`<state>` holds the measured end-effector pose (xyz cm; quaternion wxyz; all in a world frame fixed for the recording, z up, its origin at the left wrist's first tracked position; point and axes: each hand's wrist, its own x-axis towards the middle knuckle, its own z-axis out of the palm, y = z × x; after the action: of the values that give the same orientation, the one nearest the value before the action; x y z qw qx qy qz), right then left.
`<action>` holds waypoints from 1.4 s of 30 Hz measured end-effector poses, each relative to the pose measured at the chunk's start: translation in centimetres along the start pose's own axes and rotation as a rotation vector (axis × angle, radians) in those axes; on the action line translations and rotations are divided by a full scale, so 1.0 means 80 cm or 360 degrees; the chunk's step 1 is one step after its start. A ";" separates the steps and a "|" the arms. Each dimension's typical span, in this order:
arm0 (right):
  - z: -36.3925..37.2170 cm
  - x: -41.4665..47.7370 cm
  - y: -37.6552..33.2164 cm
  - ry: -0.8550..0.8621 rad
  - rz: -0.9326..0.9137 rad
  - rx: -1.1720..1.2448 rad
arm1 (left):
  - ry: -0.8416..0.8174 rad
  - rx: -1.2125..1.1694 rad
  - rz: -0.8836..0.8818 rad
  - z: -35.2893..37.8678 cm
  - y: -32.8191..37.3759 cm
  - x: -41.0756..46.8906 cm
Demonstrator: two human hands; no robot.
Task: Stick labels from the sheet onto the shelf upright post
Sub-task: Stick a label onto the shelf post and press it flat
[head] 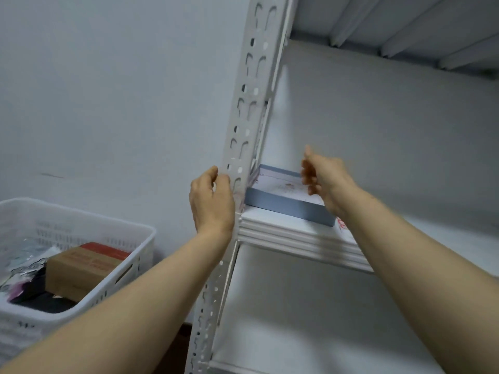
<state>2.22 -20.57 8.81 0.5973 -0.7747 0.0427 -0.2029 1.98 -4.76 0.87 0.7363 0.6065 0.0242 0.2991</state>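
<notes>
The shelf upright post [253, 85], white and slotted, rises through the middle of the scene. The left hand [212, 201] is at its left edge, just above the shelf [283, 233], with fingers [214, 172] curled in and their tips touching the metal. I cannot tell whether they pinch a label or only press on the post. A faint reddish patch [239, 198] shows on the post face beside that hand, possibly a label already on.

The right hand [324, 182] hovers to the right over a flat blue-grey box [286, 205] lying on the shelf. Its fingers are loosely curled and blurred, and hold nothing I can see. A bit of paper with red print [340, 224] peeks out by the box's near right corner, perhaps the sheet.

To do this step well, I'd set the label on a plain strip between the slots, square to the post's edge, then rub it down from one end so that no corner lifts over a hole. The free hand could fetch the next label.
</notes>
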 end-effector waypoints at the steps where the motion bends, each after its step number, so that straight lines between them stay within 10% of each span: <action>1: -0.004 0.006 0.003 0.0010 0.0006 -0.0110 | -0.0003 -0.0012 -0.0059 0.002 -0.003 0.000; 12: -0.010 0.016 0.017 0.0071 -0.0481 -0.1541 | -0.0430 -0.0224 -0.0215 -0.025 -0.018 -0.008; 16: 0.022 -0.022 0.015 0.0205 -0.0735 -0.1017 | -0.0590 -0.0270 -0.0203 -0.036 -0.027 -0.009; 22: 0.071 -0.041 0.047 -0.0253 -0.0368 0.0013 | -0.0618 -0.0345 -0.0163 -0.039 -0.037 -0.010; 42: 0.086 -0.045 0.058 -0.0550 -0.0444 0.0167 | -0.0518 -0.0450 -0.0111 -0.030 -0.054 -0.012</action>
<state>2.25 -14.52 2.08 0.6012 -0.7643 -0.1786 -0.1498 2.00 -3.44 -4.00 0.8182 0.5363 -0.1163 0.1718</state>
